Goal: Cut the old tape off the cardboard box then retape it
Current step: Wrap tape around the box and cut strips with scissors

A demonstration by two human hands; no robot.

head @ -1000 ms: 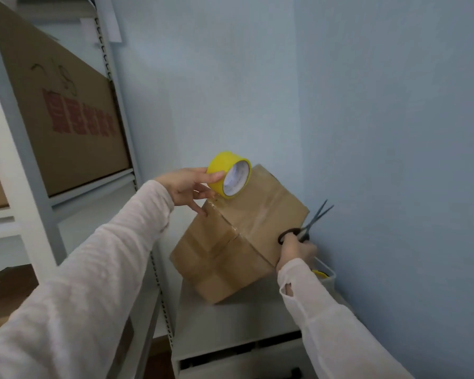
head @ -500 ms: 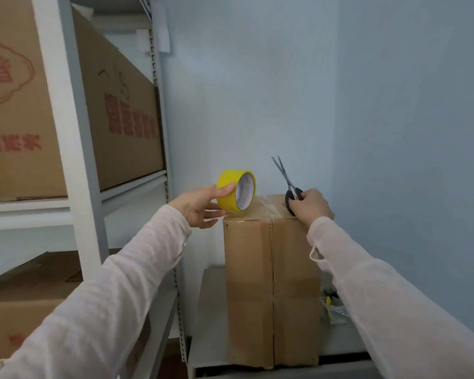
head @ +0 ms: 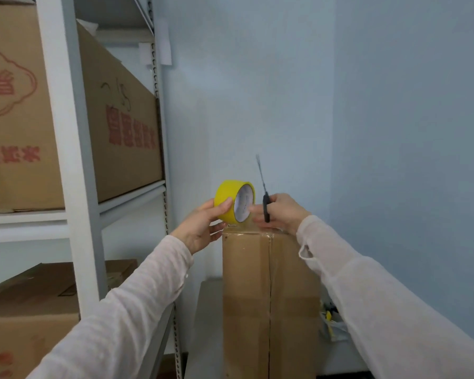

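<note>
Atop the upright cardboard box [head: 268, 296], the left hand [head: 200, 228] gripped a glossy round yellow tape roll [head: 225, 193]; the right hand [head: 285, 212] clutched slim black-handled scissors [head: 266, 207], blades up.

- Cardboard box [head: 246, 296] stands on end on a grey stand [head: 208, 310], seam facing the camera.
- Left hand [head: 203, 228] grips yellow tape roll [head: 226, 196] over the box's top left corner; contact unclear.
- Right hand [head: 283, 212] holds scissors [head: 265, 203], blades together, pointing up.
- Metal rack [head: 74, 160] at left carries printed cartons [head: 126, 127].

White shelf rack [head: 66, 138] holds printed cartons [head: 126, 132]; blue wall [head: 394, 132] behind.
</note>
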